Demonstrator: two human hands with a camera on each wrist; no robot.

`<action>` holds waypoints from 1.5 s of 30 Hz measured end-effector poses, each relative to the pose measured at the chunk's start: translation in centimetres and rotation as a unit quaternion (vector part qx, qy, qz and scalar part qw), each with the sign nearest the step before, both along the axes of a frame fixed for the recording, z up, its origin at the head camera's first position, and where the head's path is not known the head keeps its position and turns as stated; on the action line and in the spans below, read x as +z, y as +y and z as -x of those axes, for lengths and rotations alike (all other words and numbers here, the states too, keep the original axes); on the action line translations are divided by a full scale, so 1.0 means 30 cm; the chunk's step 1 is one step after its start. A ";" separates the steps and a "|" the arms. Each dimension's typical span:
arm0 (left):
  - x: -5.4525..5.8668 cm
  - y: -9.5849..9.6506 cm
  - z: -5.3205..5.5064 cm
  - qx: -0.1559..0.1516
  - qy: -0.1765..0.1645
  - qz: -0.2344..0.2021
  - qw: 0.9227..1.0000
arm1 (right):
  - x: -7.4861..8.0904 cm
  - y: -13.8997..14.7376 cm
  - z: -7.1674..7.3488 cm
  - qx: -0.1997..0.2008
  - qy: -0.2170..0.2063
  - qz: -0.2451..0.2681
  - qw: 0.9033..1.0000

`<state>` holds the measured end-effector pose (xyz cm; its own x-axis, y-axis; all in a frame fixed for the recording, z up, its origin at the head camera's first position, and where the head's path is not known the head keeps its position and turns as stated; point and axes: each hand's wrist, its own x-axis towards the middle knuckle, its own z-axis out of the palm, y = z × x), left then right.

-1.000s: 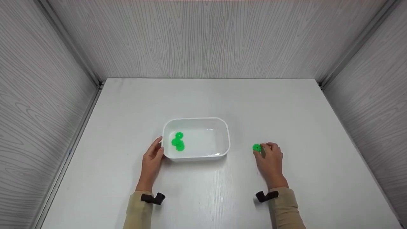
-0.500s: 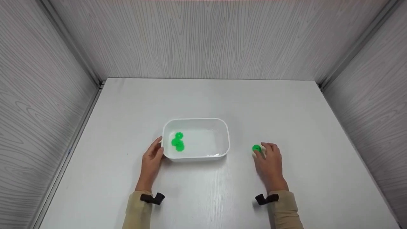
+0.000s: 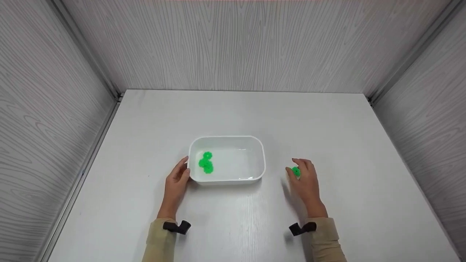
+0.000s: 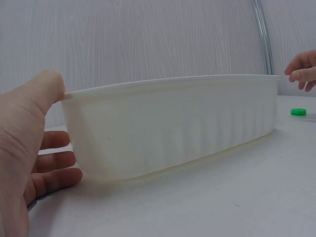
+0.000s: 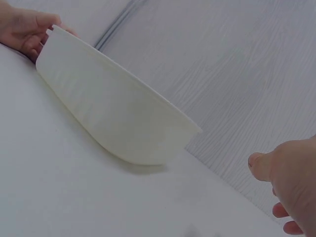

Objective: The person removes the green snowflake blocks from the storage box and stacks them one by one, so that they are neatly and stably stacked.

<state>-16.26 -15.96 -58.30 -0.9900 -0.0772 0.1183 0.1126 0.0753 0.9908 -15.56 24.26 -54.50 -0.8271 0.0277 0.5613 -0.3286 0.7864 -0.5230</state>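
A white plastic tub (image 3: 236, 160) stands on the table. My left hand (image 3: 175, 186) holds its left end; in the left wrist view the thumb is on the rim and the other fingers lie against the outer wall. Several green snowflake building discs (image 3: 206, 163) lie together inside the tub, towards the left. Right of the tub, another green snowflake disc (image 3: 296, 171) lies flat on the table. Above it my right hand (image 3: 305, 182) hovers, thumb and fingers apart, holding nothing. The left wrist view shows a gap between this disc (image 4: 298, 112) and the right hand (image 4: 303, 71).
The white table (image 3: 233, 112) extends around the tub on all sides. Wood-grain panels (image 3: 233, 43) enclose it at the back, left and right. A black wrist mount (image 3: 177, 227) sits on the left sleeve and another mount (image 3: 303, 228) on the right.
My right hand pinched the green disc a second ago; it has let go and lifted, shifting slightly left and forward. The disc stays on the table. My left hand keeps its place at the tub.
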 end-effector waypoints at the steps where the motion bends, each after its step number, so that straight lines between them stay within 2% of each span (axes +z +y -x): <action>1: -0.003 0.001 -0.001 0.001 0.001 0.000 1.000 | 0.005 -0.006 0.001 0.004 0.000 -0.002 1.000; 8: 0.000 0.004 -0.007 0.004 -0.003 -0.004 1.000 | 0.050 -0.064 0.014 0.038 0.006 -0.014 0.999; 16: 0.092 0.013 -0.030 -0.019 -0.020 -0.008 1.000 | 0.084 -0.149 0.032 0.083 0.017 -0.011 0.996; 23: 0.102 0.013 -0.032 -0.019 -0.008 -0.005 1.000 | 0.107 -0.234 0.052 0.114 0.017 -0.022 0.993; 29: 0.102 0.015 -0.041 -0.021 -0.013 -0.011 1.000 | 0.107 -0.302 0.074 0.142 0.030 -0.041 0.989; 39: 0.103 0.017 -0.040 -0.022 -0.006 -0.005 1.000 | 0.117 -0.434 0.131 0.220 0.054 -0.048 0.973; 45: 0.037 0.009 -0.014 -0.006 -0.013 -0.009 1.000 | 0.118 -0.497 0.157 0.252 0.052 -0.064 0.964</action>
